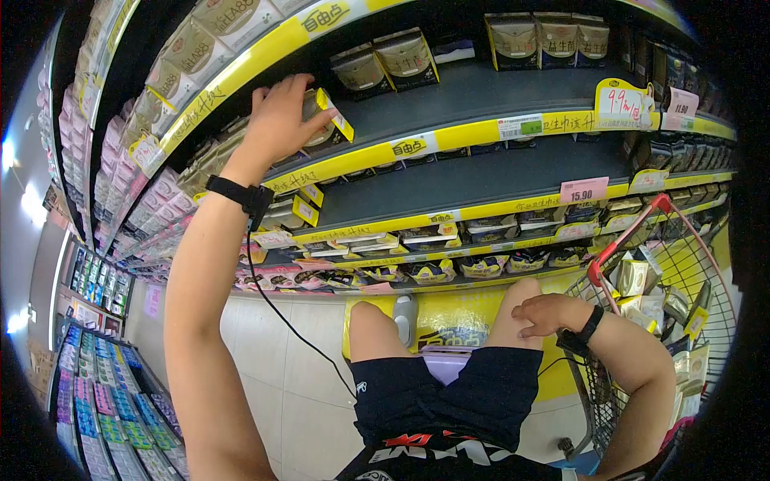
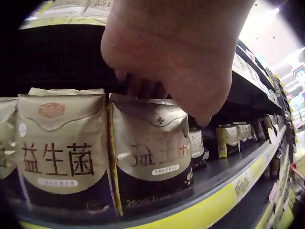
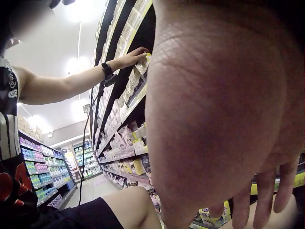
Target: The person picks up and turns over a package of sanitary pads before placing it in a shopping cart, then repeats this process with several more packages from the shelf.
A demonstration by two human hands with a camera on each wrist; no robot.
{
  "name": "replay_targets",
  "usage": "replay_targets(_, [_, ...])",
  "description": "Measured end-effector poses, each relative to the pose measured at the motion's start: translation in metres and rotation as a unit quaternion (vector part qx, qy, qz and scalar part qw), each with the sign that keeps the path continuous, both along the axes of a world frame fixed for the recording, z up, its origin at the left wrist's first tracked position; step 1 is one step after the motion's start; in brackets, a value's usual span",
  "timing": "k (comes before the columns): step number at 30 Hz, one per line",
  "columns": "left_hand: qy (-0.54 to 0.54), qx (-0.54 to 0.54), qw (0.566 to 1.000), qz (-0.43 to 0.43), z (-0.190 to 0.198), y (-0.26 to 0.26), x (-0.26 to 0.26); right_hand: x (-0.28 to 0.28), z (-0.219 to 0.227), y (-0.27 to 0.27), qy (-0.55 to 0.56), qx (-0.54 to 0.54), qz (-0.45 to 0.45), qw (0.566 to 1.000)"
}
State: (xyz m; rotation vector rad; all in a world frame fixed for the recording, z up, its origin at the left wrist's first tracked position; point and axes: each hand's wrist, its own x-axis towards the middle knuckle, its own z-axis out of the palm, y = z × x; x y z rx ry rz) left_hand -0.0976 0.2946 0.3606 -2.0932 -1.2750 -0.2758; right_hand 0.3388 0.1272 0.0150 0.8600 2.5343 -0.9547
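Pack (image 2: 150,145): gold and black, it stood on the shelf (image 1: 481,90), just beside its neighbour pack (image 2: 62,155).
Left hand (image 1: 277,120): bent over the pack's top; I could not tell if it gripped.
Right hand (image 1: 542,313): loose, with nothing in it, on the leg (image 1: 501,325).
Shelf work: soft pinch or push seemed best, keeping the pack straight.

Yellow-edged dark shelf (image 1: 497,90); gold-and-black packets (image 2: 150,148) upright
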Motion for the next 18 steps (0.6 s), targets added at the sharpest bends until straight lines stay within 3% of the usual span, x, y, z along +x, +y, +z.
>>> replay_targets(6, [-0.031, 0.098, 0.994, -0.041, 0.001, -0.033, 0.005, -0.001, 0.011, 0.000, -0.027, -0.001, 0.006, 1.000])
replay_targets(8, [-0.026, 0.170, 0.983, -0.069, -0.015, -0.059, 0.003, 0.002, -0.028, 0.001, 0.027, 0.066, 0.038, 0.997])
replay_targets(9, [-0.028, 0.190, 0.978, -0.086, -0.035, -0.068, -0.010, -0.003, -0.027, 0.003, 0.021, 0.043, 0.060, 0.997])
replay_targets(11, [-0.135, 0.163, 0.975, -0.074, -0.100, -0.090, -0.048, -0.010, -0.011, 0.000, -0.019, 0.054, 0.043, 0.997])
replay_targets(12, [-0.086, 0.189, 0.976, -0.071, -0.125, -0.113, -0.049, -0.013, -0.015, 0.006, 0.002, 0.014, 0.058, 0.998])
replay_targets(14, [-0.174, 0.048, 0.983, -0.043, -0.191, -0.152, -0.057, -0.013, -0.031, 0.010, 0.083, 0.044, 0.039, 0.995])
replay_targets(15, [-0.182, 0.010, 0.983, 0.018, -0.222, -0.174, -0.049, -0.012, -0.025, 0.009, 0.107, 0.031, 0.015, 0.994])
replay_targets(17, [-0.341, -0.102, 0.934, -0.006, -0.295, -0.198, -0.051, -0.019, -0.009, 0.009, 0.163, 0.010, -0.013, 0.986])
replay_targets(18, [-0.314, -0.122, 0.942, -0.006, -0.294, -0.216, -0.031, -0.022, 0.005, 0.012, 0.252, -0.016, -0.058, 0.966])
